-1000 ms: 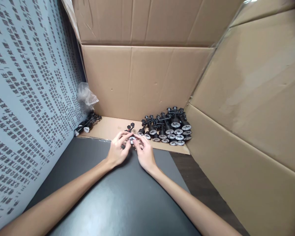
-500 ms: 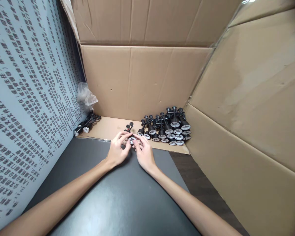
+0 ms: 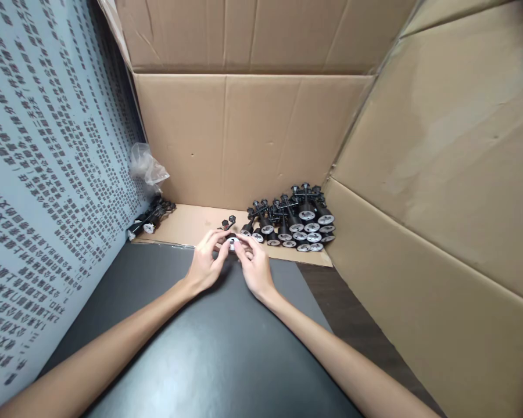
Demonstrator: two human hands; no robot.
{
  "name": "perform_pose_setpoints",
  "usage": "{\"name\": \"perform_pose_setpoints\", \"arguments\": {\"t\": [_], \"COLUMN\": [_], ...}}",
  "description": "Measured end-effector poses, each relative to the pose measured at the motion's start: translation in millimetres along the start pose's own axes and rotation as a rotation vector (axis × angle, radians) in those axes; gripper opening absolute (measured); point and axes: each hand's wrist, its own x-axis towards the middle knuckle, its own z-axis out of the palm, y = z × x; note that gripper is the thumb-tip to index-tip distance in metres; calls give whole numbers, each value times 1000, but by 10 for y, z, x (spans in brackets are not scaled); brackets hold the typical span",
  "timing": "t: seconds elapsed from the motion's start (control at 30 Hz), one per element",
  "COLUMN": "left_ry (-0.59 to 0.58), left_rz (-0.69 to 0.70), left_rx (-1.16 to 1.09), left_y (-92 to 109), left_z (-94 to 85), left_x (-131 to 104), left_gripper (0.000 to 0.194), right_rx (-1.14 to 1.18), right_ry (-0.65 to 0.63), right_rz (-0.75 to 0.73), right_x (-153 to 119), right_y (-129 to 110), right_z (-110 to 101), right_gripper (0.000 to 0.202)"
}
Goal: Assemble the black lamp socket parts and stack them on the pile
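Observation:
Between both hands is a small black lamp-post-shaped piece (image 3: 233, 243), its round white base turned toward me and its black lantern-like heads (image 3: 232, 219) sticking out beyond my fingers. My left hand (image 3: 206, 261) closes on its left side, thumb and fingers at the rim of the base. On the other side, my right hand (image 3: 253, 264) grips it, with the thumb at the face of the base. Fingers hide most of the piece's body. Just to the right lies a stack of similar black pieces (image 3: 294, 223), most with round pale bases facing me.
A few more black pieces (image 3: 150, 223) lie at the left on a cardboard strip (image 3: 192, 223), below a clear plastic bag (image 3: 147, 165). A dark grey mat (image 3: 218, 348) covers the table. Cardboard walls (image 3: 253, 139) stand behind and right; a printed sheet (image 3: 56, 191) rises at left.
The view has shifted slightly. Both hands stay around the same piece, and its base is seen at a slightly different angle, with the right thumb still against it.

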Motion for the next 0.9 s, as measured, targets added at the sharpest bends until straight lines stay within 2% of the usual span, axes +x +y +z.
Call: {"name": "perform_pose_setpoints", "arguments": {"t": [0.17, 0.4, 0.9], "left_ry": [-4, 17, -19], "left_rz": [36, 140, 135], "left_rx": [2, 146, 148], "left_y": [28, 37, 36], "left_z": [-5, -12, -5], "left_x": [6, -3, 0], "left_gripper": [20, 13, 17], "right_rx": [-30, -48, -145], "right_ry": [7, -29, -17], "right_rz": [-45, -85, -112], "right_x": [-13, -16, -39], "right_y": [-67, -68, -149], "right_z": [4, -5, -2], "right_gripper": [32, 28, 28]}}
